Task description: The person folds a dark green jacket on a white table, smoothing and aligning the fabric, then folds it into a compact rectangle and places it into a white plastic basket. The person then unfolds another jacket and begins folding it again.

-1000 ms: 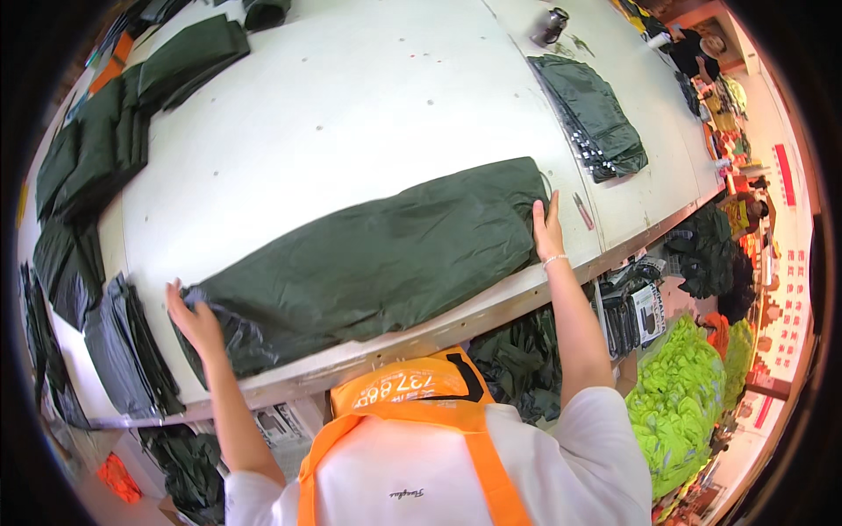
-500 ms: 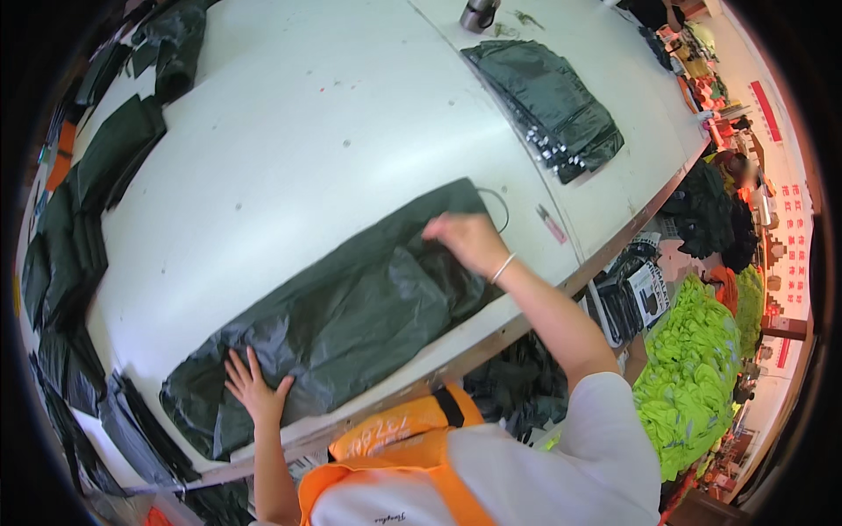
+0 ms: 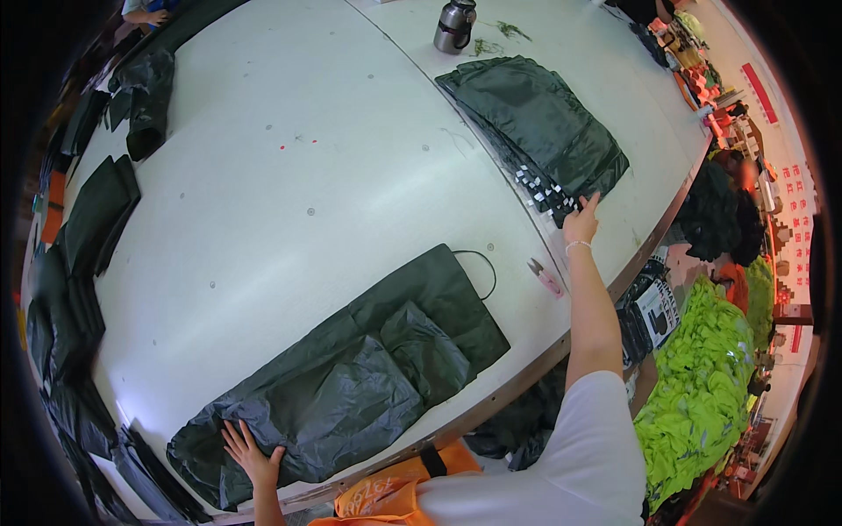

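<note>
A folded dark green, shiny piece of fabric (image 3: 351, 377) lies slanted along the near edge of the table, with a thin cord loop (image 3: 487, 270) sticking out at its right end. My left hand (image 3: 252, 453) rests flat on its left part, fingers spread. Farther right, my right hand (image 3: 581, 223) reaches to the near corner of a stack of folded dark green pieces (image 3: 553, 123). Its fingertips touch the stack's edge, thumb and fingers apart. Small white tags (image 3: 545, 188) line that edge. Pink-handled thread snips (image 3: 545, 277) lie between the stack and the nearer piece.
More dark folded pieces (image 3: 96, 215) line the table's left edge. A metal flask (image 3: 454, 26) stands at the back beside green thread scraps (image 3: 513, 31). Off the right edge are a bright lime fabric heap (image 3: 702, 377) and a printed package (image 3: 656, 311). Another person's hand (image 3: 158, 17) shows far left.
My right hand has left the right end of the nearer folded piece and moved away and right to the stack. My left hand stays on the folded piece. The view has shifted.
</note>
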`<state>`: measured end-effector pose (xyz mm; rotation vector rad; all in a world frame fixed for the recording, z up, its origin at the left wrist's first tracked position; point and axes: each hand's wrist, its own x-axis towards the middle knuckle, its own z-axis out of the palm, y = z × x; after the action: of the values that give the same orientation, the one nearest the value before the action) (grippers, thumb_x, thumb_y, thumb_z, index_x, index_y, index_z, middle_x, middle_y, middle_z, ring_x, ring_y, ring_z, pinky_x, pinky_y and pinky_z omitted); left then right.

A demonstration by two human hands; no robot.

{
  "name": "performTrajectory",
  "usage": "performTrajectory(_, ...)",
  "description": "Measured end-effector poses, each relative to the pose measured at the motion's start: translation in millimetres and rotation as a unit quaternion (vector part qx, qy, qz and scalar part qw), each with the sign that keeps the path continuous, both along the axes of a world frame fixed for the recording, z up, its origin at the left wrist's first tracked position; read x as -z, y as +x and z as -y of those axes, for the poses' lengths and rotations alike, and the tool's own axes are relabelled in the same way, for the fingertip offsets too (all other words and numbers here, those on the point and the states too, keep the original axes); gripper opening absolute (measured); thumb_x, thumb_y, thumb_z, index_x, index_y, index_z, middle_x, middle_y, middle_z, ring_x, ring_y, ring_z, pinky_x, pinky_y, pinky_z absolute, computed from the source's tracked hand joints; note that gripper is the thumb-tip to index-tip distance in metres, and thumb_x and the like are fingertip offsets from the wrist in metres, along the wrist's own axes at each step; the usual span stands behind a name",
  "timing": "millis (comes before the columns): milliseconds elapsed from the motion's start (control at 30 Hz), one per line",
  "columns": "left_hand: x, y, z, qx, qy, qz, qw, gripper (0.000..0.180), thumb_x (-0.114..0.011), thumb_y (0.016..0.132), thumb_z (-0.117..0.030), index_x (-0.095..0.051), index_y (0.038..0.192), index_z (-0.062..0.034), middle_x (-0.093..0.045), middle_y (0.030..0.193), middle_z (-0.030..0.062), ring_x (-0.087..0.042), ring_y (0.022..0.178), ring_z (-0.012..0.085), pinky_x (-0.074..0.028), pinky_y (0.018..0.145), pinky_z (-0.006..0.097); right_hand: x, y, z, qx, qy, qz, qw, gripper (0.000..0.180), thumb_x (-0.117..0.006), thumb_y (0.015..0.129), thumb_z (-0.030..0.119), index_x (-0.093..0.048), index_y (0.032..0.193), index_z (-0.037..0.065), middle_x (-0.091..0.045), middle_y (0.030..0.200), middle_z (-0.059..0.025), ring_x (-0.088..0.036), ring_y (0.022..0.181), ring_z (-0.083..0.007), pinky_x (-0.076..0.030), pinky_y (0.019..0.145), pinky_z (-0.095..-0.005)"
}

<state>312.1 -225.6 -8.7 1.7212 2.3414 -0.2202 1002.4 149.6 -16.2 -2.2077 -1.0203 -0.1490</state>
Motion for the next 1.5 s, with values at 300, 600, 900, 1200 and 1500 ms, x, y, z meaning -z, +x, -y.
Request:
performTrajectory(300,-7.7,-3.3,0.9,0.000,0.019,0.046,0.999,0.104,-0.060,0.067,-0.070,-0.027,0.147,-0.0118,-0.014,0.154,0.0184,-0.013,0.140,0.0433,-0.011,0.109,0.061,-39.0,-51.6,0.3,-0.131,0.150,0.055,0.978,0.056,-0.057,0.086,0.007,-0.036,0.138,0.000,-0.049,0.128,-0.0178,-0.047,0.116,-0.0319,-0.034,0.100,-0.0408)
performTrajectory(600,-22.6,-94.6,8.9,-0.157,0.191,-0.159,0.956,0.069,-0.054,0.087,-0.046,-0.033,0.144,-0.0121,-0.029,0.151,0.0118,-0.024,0.139,0.0331,-0.016,0.109,0.055,-90.9,-322.2,207.7,-0.629,-0.204,0.129,0.739,0.058,-0.061,0.086,0.037,-0.046,0.137,0.016,-0.028,0.150,-0.0146,-0.019,0.138,-0.0416,-0.017,0.107,-0.0598)
performTrajectory(900,-3.6,-120.5,-0.2,-0.254,0.119,-0.126,0.952,0.082,-0.062,0.079,-0.055,-0.036,0.141,-0.0087,-0.035,0.146,0.0163,-0.036,0.131,0.0337,-0.026,0.106,0.052,-40.4,-314.8,199.9,-0.631,-0.116,-0.134,0.755,0.043,-0.051,0.094,0.018,-0.046,0.135,0.008,-0.045,0.139,-0.0169,-0.035,0.134,-0.0342,-0.023,0.111,-0.0439)
performTrajectory(1200,-30.5,165.6,-79.1,0.192,0.167,0.221,0.942,0.080,-0.057,0.077,-0.064,-0.034,0.144,-0.0261,-0.020,0.153,0.0118,-0.015,0.141,0.0355,-0.013,0.109,0.062,-20.3,-230.9,172.1,-0.326,-0.311,-0.063,0.890,0.100,-0.083,0.064,0.041,-0.035,0.135,-0.010,-0.046,0.132,-0.0275,-0.048,0.121,-0.0336,-0.037,0.101,-0.0385)
performTrajectory(1500,2.5,167.3,-104.5,0.149,0.132,0.311,0.929,0.071,-0.068,0.077,-0.046,-0.042,0.139,-0.0232,-0.028,0.149,0.0130,-0.022,0.138,0.0367,-0.009,0.109,0.062,-141.6,-293.1,169.5,-0.491,-0.285,-0.148,0.809,0.041,-0.074,0.075,0.017,-0.058,0.107,-0.004,-0.068,0.095,-0.0160,-0.066,0.084,-0.0243,-0.049,0.078,-0.0328)
